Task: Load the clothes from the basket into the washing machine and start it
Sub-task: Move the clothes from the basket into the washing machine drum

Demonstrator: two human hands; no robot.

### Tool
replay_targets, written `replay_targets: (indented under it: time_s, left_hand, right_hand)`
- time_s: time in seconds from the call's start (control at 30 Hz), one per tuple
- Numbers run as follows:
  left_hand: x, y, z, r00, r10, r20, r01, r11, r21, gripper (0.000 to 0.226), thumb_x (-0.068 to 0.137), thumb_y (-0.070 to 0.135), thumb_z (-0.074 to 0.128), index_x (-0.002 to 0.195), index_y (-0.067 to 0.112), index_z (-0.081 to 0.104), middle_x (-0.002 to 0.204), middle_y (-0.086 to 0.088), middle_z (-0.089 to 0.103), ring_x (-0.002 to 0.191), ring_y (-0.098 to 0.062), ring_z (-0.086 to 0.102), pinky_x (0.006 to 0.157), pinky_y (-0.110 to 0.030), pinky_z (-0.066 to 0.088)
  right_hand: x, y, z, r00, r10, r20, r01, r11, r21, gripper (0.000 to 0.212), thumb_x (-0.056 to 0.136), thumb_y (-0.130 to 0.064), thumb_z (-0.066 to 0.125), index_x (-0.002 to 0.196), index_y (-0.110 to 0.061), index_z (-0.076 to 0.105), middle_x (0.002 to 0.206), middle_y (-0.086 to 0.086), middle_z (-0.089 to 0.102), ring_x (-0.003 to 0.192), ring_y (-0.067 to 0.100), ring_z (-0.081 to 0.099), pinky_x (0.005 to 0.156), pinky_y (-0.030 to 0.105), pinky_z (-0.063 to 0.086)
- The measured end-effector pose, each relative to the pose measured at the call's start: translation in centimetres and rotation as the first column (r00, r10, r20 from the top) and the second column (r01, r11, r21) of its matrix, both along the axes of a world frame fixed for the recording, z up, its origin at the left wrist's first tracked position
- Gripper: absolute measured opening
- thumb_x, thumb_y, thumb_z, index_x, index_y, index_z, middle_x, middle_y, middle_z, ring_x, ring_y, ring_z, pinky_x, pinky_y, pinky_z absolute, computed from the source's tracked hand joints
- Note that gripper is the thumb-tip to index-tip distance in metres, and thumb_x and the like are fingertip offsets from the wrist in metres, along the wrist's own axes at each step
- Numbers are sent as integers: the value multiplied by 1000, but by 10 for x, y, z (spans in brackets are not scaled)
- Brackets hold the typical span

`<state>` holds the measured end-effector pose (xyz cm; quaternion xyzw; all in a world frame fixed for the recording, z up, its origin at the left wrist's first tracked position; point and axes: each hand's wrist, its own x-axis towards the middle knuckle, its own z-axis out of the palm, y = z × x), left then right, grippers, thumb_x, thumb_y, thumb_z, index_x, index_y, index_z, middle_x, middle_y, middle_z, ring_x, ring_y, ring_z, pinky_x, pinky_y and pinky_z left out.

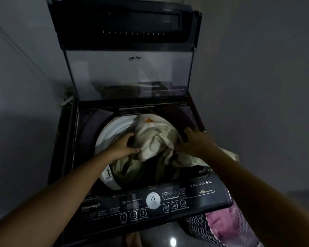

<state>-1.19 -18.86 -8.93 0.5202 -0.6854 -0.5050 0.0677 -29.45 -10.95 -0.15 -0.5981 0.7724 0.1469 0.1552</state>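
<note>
The washing machine stands with its glass lid tipped up at twelve o'clock, leaving the mouth free for loading. The clothes, a pale cream and olive bundle with darker pieces under it, sit heaped in the white-rimmed drum and rise above its rim, with one fold spilling over the edge towards four o'clock. Both hands work from opposite sides, probably so the heap can be squeezed inward and pushed down: the left hand clutches a fold at nine o'clock of the bundle, fingers curled into the cloth, while the right hand closes on the three o'clock side, fingertips sunk among the dark folds. How full the drum is underneath cannot be seen. The control panel at six o'clock of the drum is untouched, its display too dim to read, so starting seems some way off. The basket, with a zigzag pattern, waits at five o'clock just beside the machine's front, kept within easy reach; a pink cloth is in it, so loading appears unfinished.
</note>
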Motion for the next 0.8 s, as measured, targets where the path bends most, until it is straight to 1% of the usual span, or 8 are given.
replay_targets:
  time_s: [0.1,0.2,0.3,0.4,0.53,0.63,0.73,0.8]
  left_hand:
    - [-4,-1,-21,996,-51,73,43,992,115,106,69,55,77,156,26,24,156,-1,37,136,-21,44,110,-39,43]
    - [-13,-4,-40,990,-28,139,3,984,181,104,83,42,76,159,23,8,163,-4,21,142,-26,37,104,-30,41]
    - [-18,-14,-56,990,6,144,-32,983,178,100,89,32,72,159,21,2,158,-9,30,136,-28,42,95,-29,44]
    - [-18,-18,-63,983,-6,182,2,1000,24,98,87,38,70,159,23,5,162,-10,19,144,-32,31,100,-34,41]
    - [-16,-25,-83,948,-70,310,112,986,-121,95,84,50,66,157,36,7,165,-4,0,151,-35,11,115,-46,32]
    - [-19,-33,-100,940,-168,296,186,982,-35,104,84,51,69,157,35,-2,166,-3,-6,152,-32,1,120,-47,23]
    - [-21,-43,-119,901,-251,355,276,961,-21,119,75,57,74,158,28,-7,166,-5,-6,153,-28,-2,122,-48,16]
    - [-25,-50,-131,873,-302,383,341,939,-36,131,61,67,72,158,26,-5,166,-6,-1,153,-29,1,123,-48,14]
  right_hand:
    - [9,7,-13,967,201,-160,-182,975,126,56,91,-55,58,136,-24,45,132,9,55,117,34,61,91,43,51]
    - [20,-3,-33,964,233,-130,-226,972,65,29,98,-37,51,123,-26,59,122,5,67,108,30,68,85,38,54]
    - [45,-24,-48,953,79,292,-35,988,-151,24,95,-32,58,114,-20,64,108,10,71,103,33,67,82,35,51]
    - [74,-40,-69,757,-5,653,109,987,-118,19,96,-20,57,113,-15,63,105,12,71,102,28,66,92,40,51]
    - [78,-40,-112,864,-198,463,125,975,183,43,100,-38,54,135,-13,50,130,17,61,120,37,59,96,40,46]
    - [68,-45,-126,882,-294,368,272,956,112,80,94,-45,58,154,-8,20,149,24,40,133,42,47,106,47,42]
    - [71,-55,-125,892,-40,450,78,995,-67,94,87,-48,65,158,-16,14,160,18,21,140,42,39,110,47,41]
    - [77,-58,-129,881,146,449,-147,989,-35,95,85,-58,62,159,-24,14,165,15,11,143,42,33,110,50,42]
